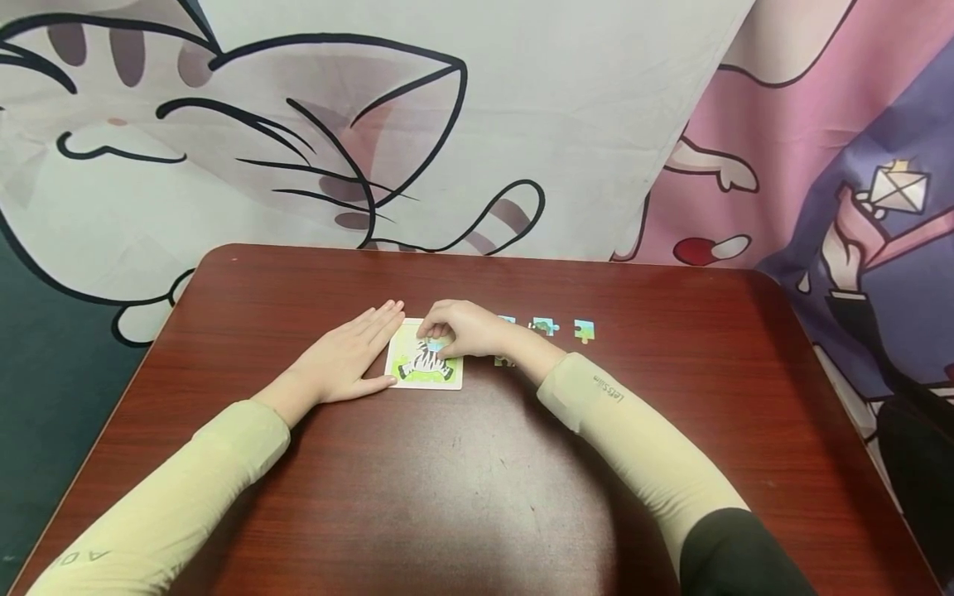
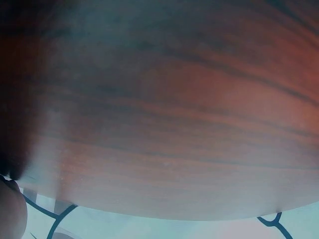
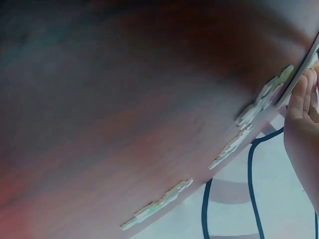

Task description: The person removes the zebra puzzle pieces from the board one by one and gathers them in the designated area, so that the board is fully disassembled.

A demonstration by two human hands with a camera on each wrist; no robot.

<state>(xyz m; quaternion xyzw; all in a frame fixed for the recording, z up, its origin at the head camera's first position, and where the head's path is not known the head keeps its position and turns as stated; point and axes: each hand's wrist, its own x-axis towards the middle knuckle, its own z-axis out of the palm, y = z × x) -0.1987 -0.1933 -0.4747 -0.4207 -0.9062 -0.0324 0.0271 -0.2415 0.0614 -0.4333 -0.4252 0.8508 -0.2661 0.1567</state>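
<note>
A small square puzzle board [image 1: 456, 382] with a white border and a zebra picture lies on the table. My left hand [image 1: 344, 354] rests flat with straight fingers, fingertips and thumb along the board's left edge. Over its upper right part, my right hand [image 1: 468, 328] bends its fingers and pinches a light-blue puzzle piece [image 1: 436, 347], held against the picture just above the zebra. The fingers partly cover the piece and the board's top right corner. In the right wrist view, the right hand [image 3: 305, 107] appears at the right edge beside the board's side.
Loose puzzle pieces lie right of the board: a blue-and-green one [image 1: 585, 331] farthest out, another [image 1: 544, 326] nearer, and others partly behind the right wrist. They rest on a dark red-brown wooden table [image 1: 462, 472]. Cartoon-printed cloth [image 1: 596, 124] hangs behind the table.
</note>
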